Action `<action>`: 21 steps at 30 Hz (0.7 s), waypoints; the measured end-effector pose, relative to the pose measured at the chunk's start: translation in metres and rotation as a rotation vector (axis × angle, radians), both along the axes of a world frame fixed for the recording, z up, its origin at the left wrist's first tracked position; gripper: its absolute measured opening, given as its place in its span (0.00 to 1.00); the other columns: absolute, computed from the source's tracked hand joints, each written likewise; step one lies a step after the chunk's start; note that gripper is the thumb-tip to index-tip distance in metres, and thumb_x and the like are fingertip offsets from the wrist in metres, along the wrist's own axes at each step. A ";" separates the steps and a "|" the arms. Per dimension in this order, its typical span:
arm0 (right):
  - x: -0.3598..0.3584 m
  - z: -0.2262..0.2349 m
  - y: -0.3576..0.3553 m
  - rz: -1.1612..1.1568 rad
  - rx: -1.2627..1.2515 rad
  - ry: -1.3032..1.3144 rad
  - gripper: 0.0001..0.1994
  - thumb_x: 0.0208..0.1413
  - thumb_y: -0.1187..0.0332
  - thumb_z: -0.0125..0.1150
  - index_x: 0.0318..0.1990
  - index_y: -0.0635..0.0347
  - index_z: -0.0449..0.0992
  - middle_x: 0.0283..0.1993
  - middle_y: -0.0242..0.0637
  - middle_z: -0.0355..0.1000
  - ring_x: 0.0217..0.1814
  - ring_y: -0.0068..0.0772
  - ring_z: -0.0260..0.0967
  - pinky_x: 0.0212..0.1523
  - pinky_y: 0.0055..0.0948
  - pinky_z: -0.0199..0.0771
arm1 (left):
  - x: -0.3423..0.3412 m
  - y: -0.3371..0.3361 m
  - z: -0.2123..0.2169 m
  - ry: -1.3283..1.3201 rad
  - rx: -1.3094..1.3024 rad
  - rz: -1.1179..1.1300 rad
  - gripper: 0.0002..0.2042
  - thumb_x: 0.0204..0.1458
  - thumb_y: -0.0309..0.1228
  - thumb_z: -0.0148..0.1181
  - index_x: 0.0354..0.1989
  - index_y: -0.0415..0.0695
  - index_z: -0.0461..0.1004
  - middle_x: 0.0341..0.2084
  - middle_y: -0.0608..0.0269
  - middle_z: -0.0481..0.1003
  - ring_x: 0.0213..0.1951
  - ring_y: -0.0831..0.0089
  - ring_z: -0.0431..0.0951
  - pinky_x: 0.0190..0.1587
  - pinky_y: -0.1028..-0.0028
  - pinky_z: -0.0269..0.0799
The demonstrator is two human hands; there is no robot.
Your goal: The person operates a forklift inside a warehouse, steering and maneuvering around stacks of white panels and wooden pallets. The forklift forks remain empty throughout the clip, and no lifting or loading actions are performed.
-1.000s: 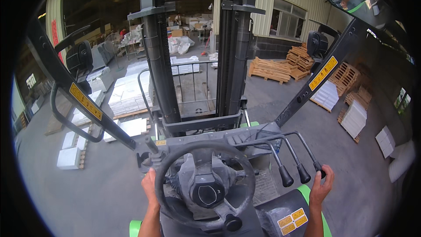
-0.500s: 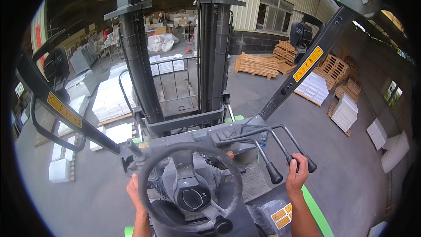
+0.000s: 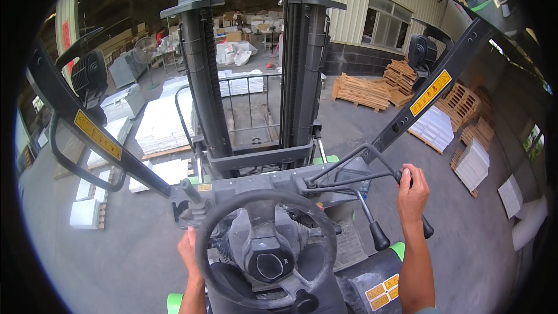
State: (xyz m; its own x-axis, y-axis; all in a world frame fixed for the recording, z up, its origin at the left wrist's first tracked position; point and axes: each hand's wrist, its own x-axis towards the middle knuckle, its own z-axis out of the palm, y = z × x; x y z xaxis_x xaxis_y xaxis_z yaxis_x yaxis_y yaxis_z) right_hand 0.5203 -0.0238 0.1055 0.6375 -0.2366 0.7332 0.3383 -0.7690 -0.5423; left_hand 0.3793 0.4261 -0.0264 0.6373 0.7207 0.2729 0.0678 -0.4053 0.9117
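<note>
Right hand (image 3: 412,193) right of centre, fingers curled tight round control lever (image 3: 401,175) knob, forearm rising from lower edge. Left hand (image 3: 189,250) lower centre, gripping steering wheel (image 3: 266,247) left rim.

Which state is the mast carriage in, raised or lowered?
Lowered. The carriage and its grille sit low between the mast rails, just above the dash; forks are hidden.

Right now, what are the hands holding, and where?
The left hand grips the steering wheel at its left rim. The right hand wraps the knob end of a control lever.
</note>
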 end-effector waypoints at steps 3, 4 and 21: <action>-0.014 -0.013 -0.010 -0.016 -0.082 -0.019 0.06 0.61 0.75 0.53 0.42 0.64 0.75 0.35 0.44 0.72 0.33 0.45 0.72 0.34 0.38 0.71 | -0.001 0.006 -0.012 0.026 0.000 -0.009 0.23 0.65 0.39 0.45 0.21 0.34 0.62 0.13 0.63 0.59 0.21 0.75 0.57 0.24 0.65 0.56; -0.020 -0.020 -0.014 -0.026 -0.126 -0.043 0.06 0.61 0.76 0.52 0.42 0.64 0.75 0.35 0.44 0.72 0.34 0.45 0.72 0.34 0.38 0.71 | -0.001 0.005 -0.011 0.035 -0.011 -0.011 0.23 0.65 0.39 0.44 0.21 0.34 0.62 0.13 0.63 0.59 0.21 0.75 0.56 0.24 0.64 0.56; -0.198 -0.035 0.138 1.173 -0.166 -0.023 0.21 0.43 0.69 0.70 0.47 0.63 0.75 0.52 0.44 0.71 0.55 0.50 0.70 0.56 0.47 0.72 | -0.019 -0.005 0.008 0.040 -0.069 0.021 0.23 0.65 0.39 0.46 0.21 0.33 0.67 0.12 0.64 0.63 0.20 0.77 0.60 0.24 0.66 0.58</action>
State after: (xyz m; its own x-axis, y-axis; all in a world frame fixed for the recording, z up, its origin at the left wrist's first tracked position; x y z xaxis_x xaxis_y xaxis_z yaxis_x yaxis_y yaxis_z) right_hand 0.3224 0.1143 0.0707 0.3880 0.5828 0.7140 0.8920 -0.0427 -0.4499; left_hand 0.3602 0.4216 -0.0180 0.6315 0.7499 0.1971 0.1120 -0.3397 0.9338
